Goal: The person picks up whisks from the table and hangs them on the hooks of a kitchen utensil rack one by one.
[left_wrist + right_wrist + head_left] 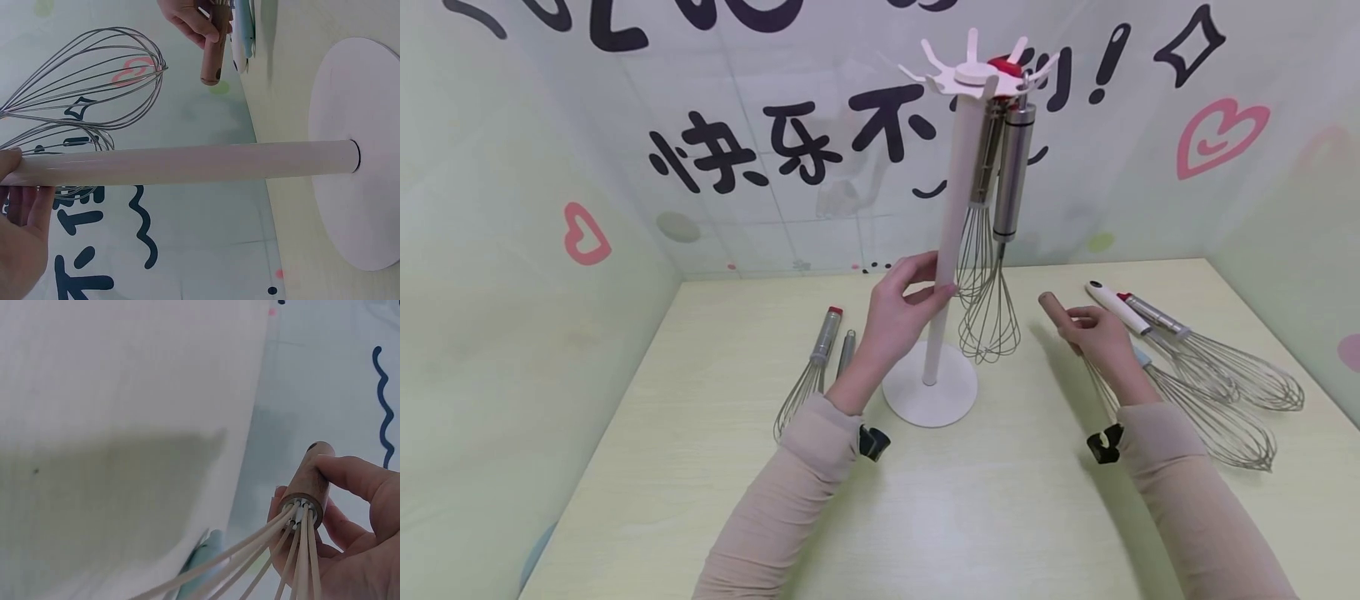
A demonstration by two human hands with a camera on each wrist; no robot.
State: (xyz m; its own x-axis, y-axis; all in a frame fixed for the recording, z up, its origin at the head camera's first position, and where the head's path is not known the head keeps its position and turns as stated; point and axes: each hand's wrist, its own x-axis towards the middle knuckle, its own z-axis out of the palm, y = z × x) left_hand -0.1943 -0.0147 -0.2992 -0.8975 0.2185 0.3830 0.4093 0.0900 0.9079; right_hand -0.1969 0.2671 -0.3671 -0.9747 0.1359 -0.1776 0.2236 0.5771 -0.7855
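Red-ended steel whisk: lies on the table [970, 517] to the left of your left forearm, its handle [825, 337] pointing toward the wall sheet.
Slim metal handle [847, 348]: just beside that whisk; your forearm hides the rest.
Your left hand [904, 304]: thumb and fingers clasp the white pole [959, 179] partway up.
White whisk stand: upright but tilted in the head view, its round base [955, 392] on the table, its hooked top [976, 77] above your hand.
Hanging whisks: two, on the stand's right side; the rear steel-handled one [988, 162] is partly covered by the front one [1015, 175].
Wooden-handled whisk [1057, 312]: right of the stand, handle raised off the table; your wrist hides much of its wires.
Your right hand [1101, 342]: pinches that wooden handle, well apart from your left.
Whisks at far right: a light-blue-handled one [1142, 357], a white-handled one [1120, 308] and a red-tipped steel one [1157, 315] lie close together, wires overlapping.
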